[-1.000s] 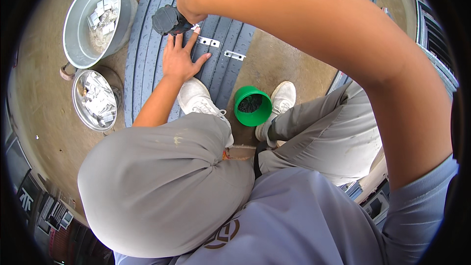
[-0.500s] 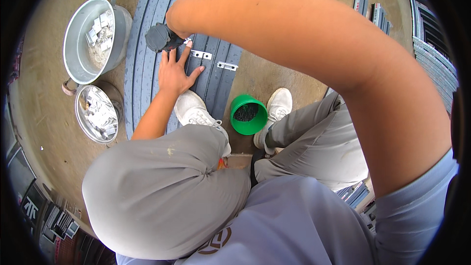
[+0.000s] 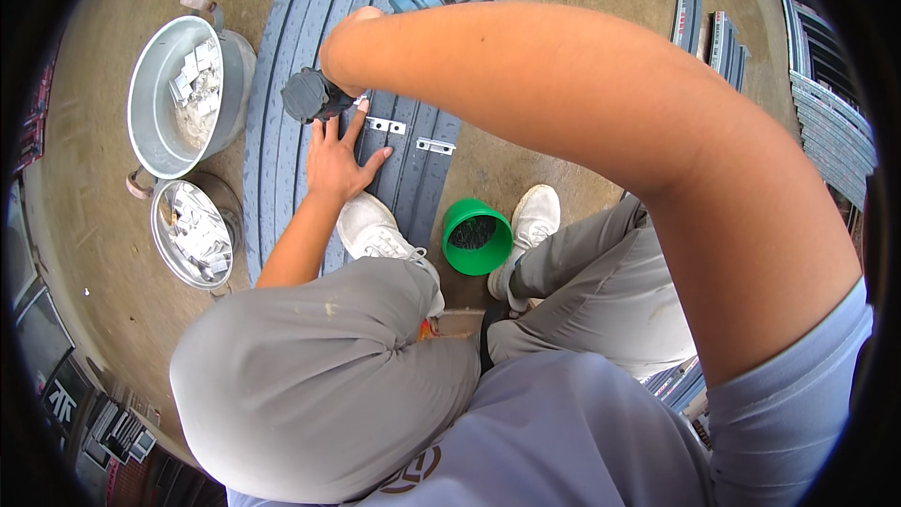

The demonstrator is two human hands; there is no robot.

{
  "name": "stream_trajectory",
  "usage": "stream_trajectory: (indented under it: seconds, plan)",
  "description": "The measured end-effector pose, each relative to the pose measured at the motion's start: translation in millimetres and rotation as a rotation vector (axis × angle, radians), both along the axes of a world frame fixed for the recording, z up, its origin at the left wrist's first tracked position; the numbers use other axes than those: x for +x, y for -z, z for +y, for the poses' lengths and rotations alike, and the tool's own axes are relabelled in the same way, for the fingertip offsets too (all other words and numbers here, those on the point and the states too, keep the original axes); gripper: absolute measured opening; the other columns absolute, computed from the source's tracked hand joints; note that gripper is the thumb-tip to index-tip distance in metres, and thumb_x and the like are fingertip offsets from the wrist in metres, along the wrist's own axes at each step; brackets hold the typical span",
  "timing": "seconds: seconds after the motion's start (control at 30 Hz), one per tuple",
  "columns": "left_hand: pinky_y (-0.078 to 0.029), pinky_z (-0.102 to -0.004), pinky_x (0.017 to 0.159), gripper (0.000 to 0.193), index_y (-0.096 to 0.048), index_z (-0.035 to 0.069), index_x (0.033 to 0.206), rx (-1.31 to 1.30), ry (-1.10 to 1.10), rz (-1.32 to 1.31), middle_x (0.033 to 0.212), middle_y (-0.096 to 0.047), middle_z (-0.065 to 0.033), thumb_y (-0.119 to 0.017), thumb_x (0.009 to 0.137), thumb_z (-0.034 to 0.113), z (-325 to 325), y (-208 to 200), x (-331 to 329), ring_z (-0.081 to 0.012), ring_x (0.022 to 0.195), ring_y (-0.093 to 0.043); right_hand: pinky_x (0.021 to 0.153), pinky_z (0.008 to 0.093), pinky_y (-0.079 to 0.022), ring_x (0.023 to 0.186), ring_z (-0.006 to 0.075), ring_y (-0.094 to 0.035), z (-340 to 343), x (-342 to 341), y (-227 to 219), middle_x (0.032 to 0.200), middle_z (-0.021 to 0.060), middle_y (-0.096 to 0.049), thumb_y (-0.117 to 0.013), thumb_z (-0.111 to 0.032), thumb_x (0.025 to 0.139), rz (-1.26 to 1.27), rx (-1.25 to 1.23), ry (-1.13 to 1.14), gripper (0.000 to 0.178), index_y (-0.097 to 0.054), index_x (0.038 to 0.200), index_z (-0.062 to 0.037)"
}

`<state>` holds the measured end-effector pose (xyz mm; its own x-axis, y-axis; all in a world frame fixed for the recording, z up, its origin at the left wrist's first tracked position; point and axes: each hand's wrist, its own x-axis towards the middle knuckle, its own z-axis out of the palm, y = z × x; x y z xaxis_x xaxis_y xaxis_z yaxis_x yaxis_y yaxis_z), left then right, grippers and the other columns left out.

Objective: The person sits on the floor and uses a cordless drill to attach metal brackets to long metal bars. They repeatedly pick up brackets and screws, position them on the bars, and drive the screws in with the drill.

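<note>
My right hand [image 3: 342, 45] is closed round the grip of a blue and black cordless drill [image 3: 313, 96]. My forearm hides most of the drill's middle. Its black front end is over a grey ribbed metal panel [image 3: 291, 28]. My left hand [image 3: 335, 167] lies on the panel with its fingers spread, fingertips close by the drill's front. A small piece of white metal shows between the drill and my left index finger. To its right, a white metal bracket [image 3: 386, 126] with two dark holes and another bracket [image 3: 435, 145] lie across the ribs.
On the left stand a large metal basin [image 3: 138, 122] and a smaller metal pot [image 3: 161, 235], both holding white metal pieces. A green bucket [image 3: 465, 263] with dark screw-like pieces sits between my shoes. Stacked metal profiles [image 3: 723, 52] lie at the far right.
The whole scene sits slightly lower in the picture, as the view has shifted. Both hands and the drill keep nearly the same place on the panel.
</note>
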<state>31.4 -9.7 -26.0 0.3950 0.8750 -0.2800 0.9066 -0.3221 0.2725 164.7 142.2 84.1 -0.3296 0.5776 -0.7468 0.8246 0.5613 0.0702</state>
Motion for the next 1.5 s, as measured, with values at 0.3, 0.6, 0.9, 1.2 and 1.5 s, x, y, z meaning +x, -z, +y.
stream_trajectory:
  seconds: [0.3, 0.6, 0.9, 1.2, 1.5]
  plan:
    - [-0.038, -0.0508, 0.114, 0.084, -0.046, 0.028, 0.158, 0.036, 0.009, -0.052, 0.145, -0.050, -0.0244, -0.072, 0.085, 0.061, 0, -4, 0, -0.0491, 0.134, -0.043, 0.087, 0.0447, -0.057, 0.111, 0.0245, -0.072, 12, 6, -20, 0.121, 0.0022, -0.076, -0.082, -0.026, 0.081, 0.054, -0.105, 0.023, 0.042, -0.078, 0.121, -0.0148]
    - [-0.039, -0.0503, 0.112, 0.086, -0.045, 0.026, 0.159, 0.018, 0.008, -0.050, 0.145, -0.049, -0.0226, -0.074, 0.084, 0.057, 0, -6, 3, -0.0443, 0.133, -0.044, 0.089, 0.0440, -0.056, 0.116, 0.0250, -0.070, 14, 7, 13, 0.126, 0.0018, -0.074, -0.083, -0.029, 0.081, 0.110, -0.084, 0.021, 0.045, -0.077, 0.124, -0.0167]
    - [-0.039, -0.0506, 0.113, 0.086, -0.043, 0.028, 0.160, 0.017, 0.010, -0.045, 0.148, -0.047, -0.0236, -0.073, 0.085, 0.058, 1, -8, 3, -0.0473, 0.137, -0.041, 0.089, 0.0441, -0.056, 0.117, 0.0253, -0.070, 17, 11, 3, 0.126, 0.0025, -0.074, -0.084, -0.028, 0.081, 0.128, -0.071, -0.010, 0.046, -0.076, 0.124, -0.0163]
    - [-0.037, -0.0510, 0.116, 0.086, -0.040, 0.032, 0.161, 0.027, 0.013, -0.003, 0.147, -0.049, -0.0255, -0.071, 0.086, 0.060, -2, 0, 1, -0.0512, 0.139, -0.039, 0.088, 0.0442, -0.057, 0.117, 0.0256, -0.070, 15, 9, 5, 0.126, 0.0032, -0.074, -0.084, -0.027, 0.080, 0.116, -0.049, -0.033, 0.047, -0.076, 0.125, -0.0159]
    - [-0.035, -0.0509, 0.118, 0.086, -0.037, 0.034, 0.162, -0.039, -0.008, 0.042, 0.152, -0.044, -0.0230, -0.068, 0.087, 0.064, 0, -3, 2, -0.0459, 0.142, -0.037, 0.088, 0.0443, -0.057, 0.117, 0.0259, -0.070, 10, 8, -2, 0.126, 0.0039, -0.074, -0.084, -0.027, 0.080, 0.099, -0.041, -0.046, 0.047, -0.076, 0.125, -0.0156]
